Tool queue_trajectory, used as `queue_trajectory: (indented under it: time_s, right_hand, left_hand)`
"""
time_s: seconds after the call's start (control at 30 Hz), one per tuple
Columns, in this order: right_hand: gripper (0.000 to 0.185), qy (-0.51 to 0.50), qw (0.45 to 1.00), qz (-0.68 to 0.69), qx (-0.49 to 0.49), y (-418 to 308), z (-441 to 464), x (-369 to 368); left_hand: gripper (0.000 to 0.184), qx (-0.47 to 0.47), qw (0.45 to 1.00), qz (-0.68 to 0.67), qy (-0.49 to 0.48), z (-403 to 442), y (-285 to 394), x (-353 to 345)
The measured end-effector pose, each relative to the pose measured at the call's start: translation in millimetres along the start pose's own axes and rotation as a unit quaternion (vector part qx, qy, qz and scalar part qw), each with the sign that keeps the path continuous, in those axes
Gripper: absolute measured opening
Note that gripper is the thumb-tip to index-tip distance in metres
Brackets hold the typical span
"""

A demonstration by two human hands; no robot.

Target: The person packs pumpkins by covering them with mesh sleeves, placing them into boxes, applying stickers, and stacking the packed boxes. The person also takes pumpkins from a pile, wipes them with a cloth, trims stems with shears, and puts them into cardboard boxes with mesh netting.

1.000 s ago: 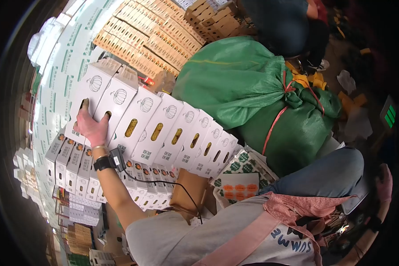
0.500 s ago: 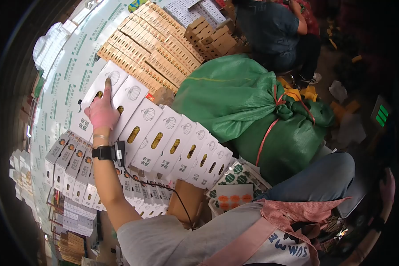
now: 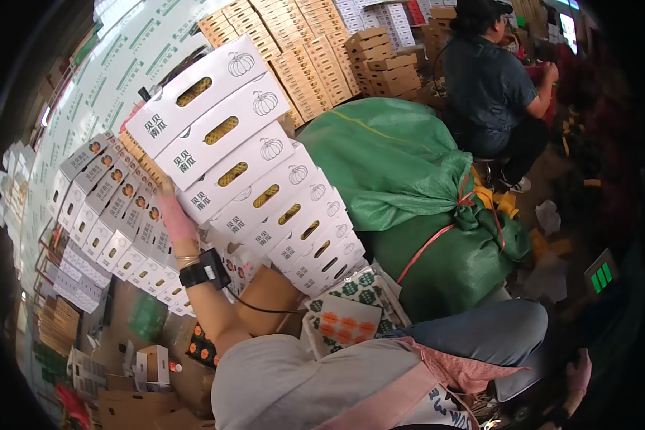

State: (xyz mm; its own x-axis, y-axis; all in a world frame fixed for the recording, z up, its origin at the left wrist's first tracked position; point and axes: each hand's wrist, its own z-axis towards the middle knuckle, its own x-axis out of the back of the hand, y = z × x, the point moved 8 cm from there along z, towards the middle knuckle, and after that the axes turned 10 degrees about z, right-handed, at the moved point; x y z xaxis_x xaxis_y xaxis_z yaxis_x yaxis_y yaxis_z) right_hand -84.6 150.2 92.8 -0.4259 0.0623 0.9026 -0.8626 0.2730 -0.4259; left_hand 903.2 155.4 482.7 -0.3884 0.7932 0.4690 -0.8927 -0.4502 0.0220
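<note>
A tall leaning stack of white cartons printed with pumpkins stands in front of me; its top carton (image 3: 193, 93) has an oval hand hole with something yellow-green showing inside. My left hand (image 3: 175, 215), in a pink glove, is at the left side of the stack, beside the upper cartons. Its fingers are mostly hidden behind the carton edges, so their grip does not show. Low at the far right, my right hand (image 3: 579, 371), also gloved in pink, hangs in dim light with thumb and fingers apart and nothing visible in it.
Big green sacks (image 3: 387, 165) tied with red string lie right of the stack. An open box with printed sheets (image 3: 347, 319) sits by my leg. More pumpkin cartons (image 3: 115, 193) stand at left, brown cartons (image 3: 301, 64) behind. A seated person (image 3: 491, 93) works at upper right.
My left hand has gone from the front of the top cartons down to the stack's left side. The view has shifted, and the stack looks larger. My right hand has moved lower.
</note>
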Motion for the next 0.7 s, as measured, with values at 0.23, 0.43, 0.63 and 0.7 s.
queue_trajectory:
  time_s: [0.23,0.43,0.63,0.7]
  right_hand:
    - [0.061,0.02,1.0,0.013,0.006,39.6,-13.4,-6.3]
    - [0.046,0.008,0.989,0.15,-0.009,17.3,-28.5,22.5]
    - [0.052,0.089,0.995,0.035,0.038,38.2,-13.4,57.9]
    - [0.055,0.047,0.998,0.043,0.008,71.2,-10.4,43.6]
  left_hand:
    - [0.069,0.29,0.778,-0.554,-0.068,-30.9,-4.1,-52.9]
    - [0.066,0.272,0.817,-0.503,-0.075,-25.9,9.8,-58.4]
    - [0.062,0.271,0.893,-0.359,-0.014,-21.1,23.5,-44.2]
    - [0.065,0.267,0.921,-0.281,0.023,-19.1,33.2,-23.2]
